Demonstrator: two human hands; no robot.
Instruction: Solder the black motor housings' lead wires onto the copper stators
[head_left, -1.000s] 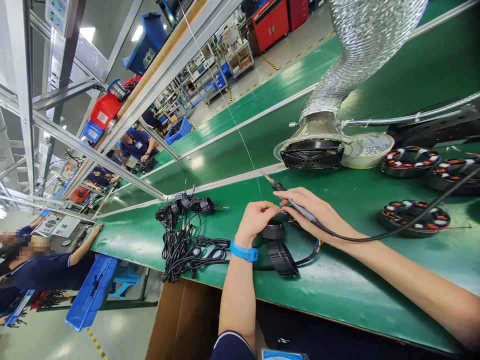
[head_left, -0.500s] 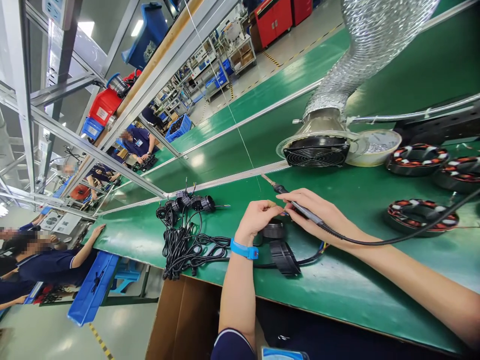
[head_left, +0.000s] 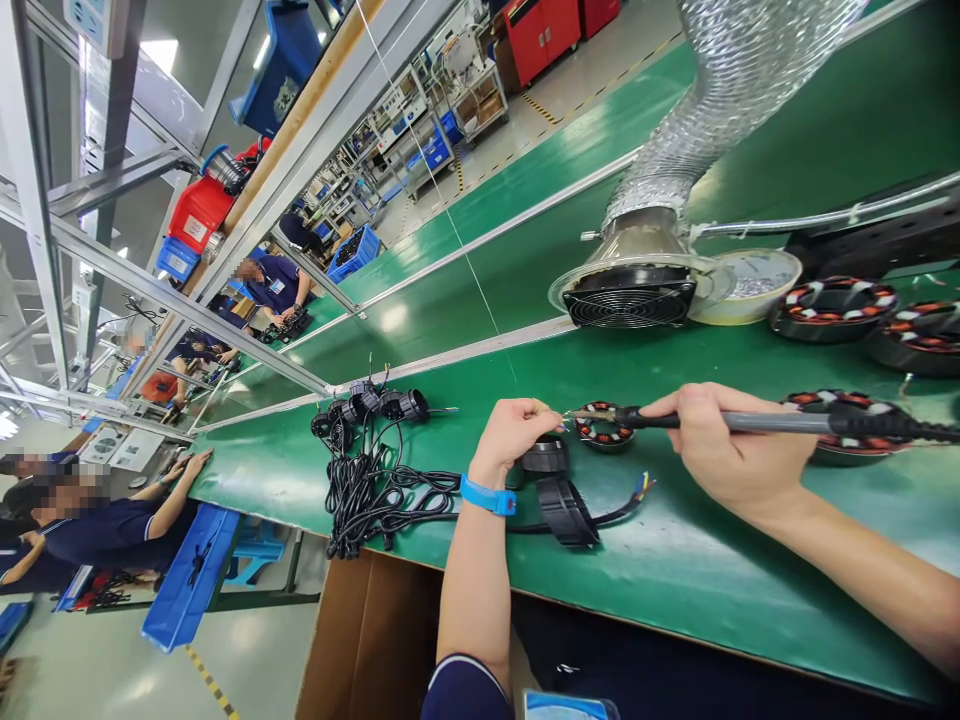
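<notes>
My left hand, with a blue band at its wrist, pinches thin wires whose ends poke out past the fingertips. A soldering iron lies in my right hand, held like a pen and pointing left. Its tip is at or very near the wire ends; contact cannot be made out. Just behind the tip, a small copper-wound stator rests on the bench. Below my left fingers stand a black round cap and a larger black ribbed cap, with a cable ending in coloured wires beside it.
Black cables with round ends lie heaped at left. A fan with a silver duct stands behind, beside a tub. More stators sit at right. A cardboard box is below the bench edge. Co-workers sit at far left.
My right hand has moved right and turned the soldering iron from pointing up-left to lying nearly level, tip at the left fingertips. The small stator now shows. My left hand has barely moved.
</notes>
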